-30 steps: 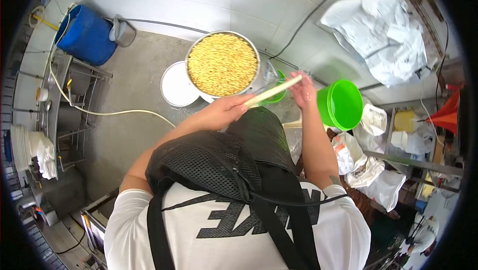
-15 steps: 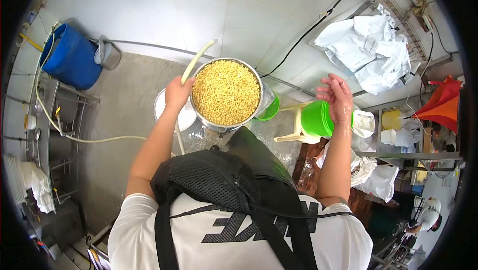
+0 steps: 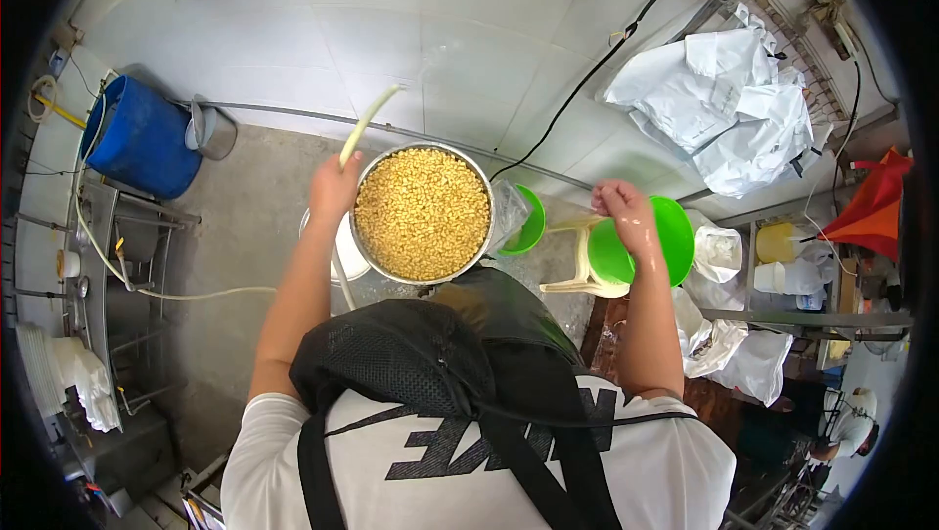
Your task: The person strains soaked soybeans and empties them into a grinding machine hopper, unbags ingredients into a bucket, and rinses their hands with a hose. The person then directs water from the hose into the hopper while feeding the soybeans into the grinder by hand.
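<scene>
My left hand (image 3: 334, 186) is wrapped round a pale hose (image 3: 367, 121), whose free end points up toward the wall. Just right of that hand stands a round metal pot (image 3: 487, 222), full of yellow beans or kernels (image 3: 423, 213). A white round lid or tub (image 3: 349, 247) lies partly hidden under my left forearm. My right hand (image 3: 623, 207) is wet, with its fingers curled together and nothing visible in them. It is above a large green bucket (image 3: 673, 237), which rests by a cream plastic stool (image 3: 584, 271). A smaller green bucket (image 3: 529, 221) is beside the pot.
A blue barrel (image 3: 147, 139) and grey bucket (image 3: 213, 134) stand at the back left. Metal racks (image 3: 108, 237) line the left side. White sacks (image 3: 748, 364) and a shelf (image 3: 831, 318) are at the right. Another person (image 3: 853, 424) is far right.
The hose first stretched between both hands; now only my left hand holds it, left of the pot. My right hand moved away rightward, opened, then its fingers curled.
</scene>
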The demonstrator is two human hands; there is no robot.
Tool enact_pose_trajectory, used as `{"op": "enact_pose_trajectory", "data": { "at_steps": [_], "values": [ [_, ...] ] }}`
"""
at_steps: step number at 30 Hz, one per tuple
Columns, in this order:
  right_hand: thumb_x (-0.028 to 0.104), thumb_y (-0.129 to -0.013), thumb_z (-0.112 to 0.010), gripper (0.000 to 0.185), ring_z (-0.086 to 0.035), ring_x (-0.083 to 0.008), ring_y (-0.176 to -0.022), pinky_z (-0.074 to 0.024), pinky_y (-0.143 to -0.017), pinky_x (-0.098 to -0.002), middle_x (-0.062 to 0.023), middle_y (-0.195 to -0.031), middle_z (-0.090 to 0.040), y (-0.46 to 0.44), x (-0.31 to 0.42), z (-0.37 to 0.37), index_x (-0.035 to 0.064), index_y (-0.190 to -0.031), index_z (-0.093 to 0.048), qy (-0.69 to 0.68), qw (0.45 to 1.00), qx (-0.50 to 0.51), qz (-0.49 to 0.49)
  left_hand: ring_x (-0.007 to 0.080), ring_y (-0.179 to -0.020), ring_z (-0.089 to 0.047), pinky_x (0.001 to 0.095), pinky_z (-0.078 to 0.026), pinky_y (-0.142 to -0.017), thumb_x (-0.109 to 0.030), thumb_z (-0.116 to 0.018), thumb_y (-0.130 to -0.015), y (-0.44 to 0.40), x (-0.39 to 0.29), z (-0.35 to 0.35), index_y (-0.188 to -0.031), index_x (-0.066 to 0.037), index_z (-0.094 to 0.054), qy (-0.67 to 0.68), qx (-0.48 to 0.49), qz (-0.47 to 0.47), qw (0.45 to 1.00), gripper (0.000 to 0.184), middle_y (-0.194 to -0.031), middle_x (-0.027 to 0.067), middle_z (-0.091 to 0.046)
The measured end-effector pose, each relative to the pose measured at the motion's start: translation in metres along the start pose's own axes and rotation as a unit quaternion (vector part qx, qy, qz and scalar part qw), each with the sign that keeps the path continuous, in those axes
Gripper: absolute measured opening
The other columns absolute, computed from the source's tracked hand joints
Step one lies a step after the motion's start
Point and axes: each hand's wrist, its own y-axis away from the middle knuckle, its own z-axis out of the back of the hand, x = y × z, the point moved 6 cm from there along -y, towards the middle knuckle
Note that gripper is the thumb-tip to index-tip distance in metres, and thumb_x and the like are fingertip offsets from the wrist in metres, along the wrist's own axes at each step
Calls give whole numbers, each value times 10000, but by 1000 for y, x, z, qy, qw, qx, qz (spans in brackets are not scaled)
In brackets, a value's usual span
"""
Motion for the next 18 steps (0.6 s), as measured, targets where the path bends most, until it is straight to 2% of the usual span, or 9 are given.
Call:
{"op": "enact_pose_trajectory", "data": {
  "at_steps": [2,5,7,8,9,11,12,15,18],
  "values": [
    [186,-1045,-579,271,-728,-223,-889,-582,-806,-327,-142,-1046,-747,2,35,6,-23,-1168,-700,-53,999,6,-4,281,-685,-611,451,-488,-674,-490,-665,-978,-11,8,-7,-922,9,-683,63,-37,12,997,503,-740,189,-656],
    [180,-1046,-580,267,-730,-245,-935,-587,-835,-353,-144,-1077,-742,-2,35,14,-22,-1175,-699,-198,978,62,-21,419,-790,-677,498,-502,-714,-507,-631,-984,-9,0,-2,-983,13,-684,42,-9,32,999,522,-830,244,-689],
    [189,-1030,-604,270,-729,-279,-968,-589,-865,-394,-150,-1085,-743,-3,18,17,-11,-1184,-700,-290,952,94,-27,409,-767,-668,491,-501,-704,-487,-665,-969,-14,11,-6,-984,14,-688,64,-22,22,997,501,-819,232,-690],
    [206,-998,-639,292,-704,-324,-1042,-564,-926,-446,-156,-1130,-731,-11,-16,16,5,-1202,-698,63,995,77,-26,403,-760,-665,486,-503,-703,-481,-680,-961,-10,17,-2,-986,9,-695,56,-41,29,997,491,-822,226,-695],
    [223,-967,-675,325,-679,-369,-1117,-538,-988,-498,-162,-1175,-719,-22,-51,20,21,-1220,-696,409,911,51,-27,396,-753,-662,481,-505,-701,-475,-695,-953,-4,23,4,-989,5,-702,47,-60,36,996,481,-826,220,-699],
    [273,-903,-733,419,-598,-424,-1218,-455,-1057,-563,-171,-1273,-675,-43,-102,29,66,-1264,-682,464,878,6,120,354,-688,-651,468,-508,-655,-519,-735,-913,-9,44,-7,-886,21,-692,-10,-137,37,990,542,-749,210,-681],
    [273,-903,-733,419,-598,-424,-1218,-455,-1057,-563,-171,-1273,-675,-40,-90,34,66,-1264,-682,468,876,-17,119,402,-699,-671,492,-521,-658,-524,-737,-910,-9,70,-16,-910,24,-704,-46,-142,45,988,549,-766,231,-695],
    [280,-892,-754,492,-574,-412,-1238,-439,-1046,-554,-185,-1316,-645,-48,4,44,54,-1312,-636,449,843,-226,192,426,-704,-670,521,-506,-646,-475,-688,-962,9,93,-29,-953,23,-730,-86,-163,63,981,500,-781,252,-688],
    [275,-897,-770,556,-585,-417,-1206,-440,-1029,-537,-194,-1288,-653,-77,122,96,11,-1350,-587,421,708,-419,382,431,-723,-675,509,-512,-656,-458,-680,-972,20,74,-32,-957,25,-728,-76,-160,64,982,485,-793,254,-692]
  ]
}}
